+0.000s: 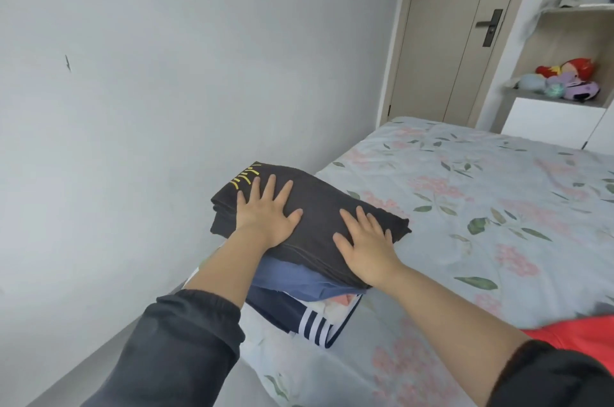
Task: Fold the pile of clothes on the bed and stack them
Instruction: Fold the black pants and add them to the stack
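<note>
A stack of folded clothes sits at the left edge of the bed, close to the wall. On top lies a folded black garment (315,203) with yellow lettering at its far corner. Beneath it show a blue garment (292,278) and a navy piece with white stripes (310,323). My left hand (265,212) presses flat on the left half of the black garment, fingers spread. My right hand (363,242) lies flat on its near right part, fingers straight. Neither hand grips anything.
The bed (481,207) carries a pale blue floral sheet. A red cloth (578,333) lies at the right edge. The grey wall (166,74) runs along the left. A door (455,31) and shelves with plush toys (564,79) stand beyond the bed.
</note>
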### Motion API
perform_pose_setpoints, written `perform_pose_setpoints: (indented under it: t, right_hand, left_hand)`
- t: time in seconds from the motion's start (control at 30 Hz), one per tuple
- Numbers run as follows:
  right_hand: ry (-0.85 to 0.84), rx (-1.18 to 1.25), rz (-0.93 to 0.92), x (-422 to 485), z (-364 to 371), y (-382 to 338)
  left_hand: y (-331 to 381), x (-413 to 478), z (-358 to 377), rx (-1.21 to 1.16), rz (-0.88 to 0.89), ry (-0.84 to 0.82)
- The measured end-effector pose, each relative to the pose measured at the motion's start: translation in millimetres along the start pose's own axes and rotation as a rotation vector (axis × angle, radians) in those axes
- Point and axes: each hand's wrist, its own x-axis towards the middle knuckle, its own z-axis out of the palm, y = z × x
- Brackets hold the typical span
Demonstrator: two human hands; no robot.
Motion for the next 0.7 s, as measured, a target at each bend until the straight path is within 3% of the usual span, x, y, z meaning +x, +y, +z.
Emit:
perform_pose_setpoints:
  t: [0.1, 0.3, 0.47, 0.7]
  right_hand:
    - [-0.132, -0.003, 0.031, 4, 18, 1]
    - [-0.043, -0.001, 0.023, -15, 8, 11]
    - [0.039, -0.099, 0.066, -61, -14, 64]
    - [0.100, -0.199, 0.300, -163, -47, 175]
  left_hand:
    - [-11, -6, 12, -0.048, -0.037, 0.015]
    - [17, -19, -14, 0.126, -0.055, 0.014]
    - [93, -55, -20, 0.091, 0.243, 0.112]
    - [233, -110, 24, -0.074, 0.431, 0.093]
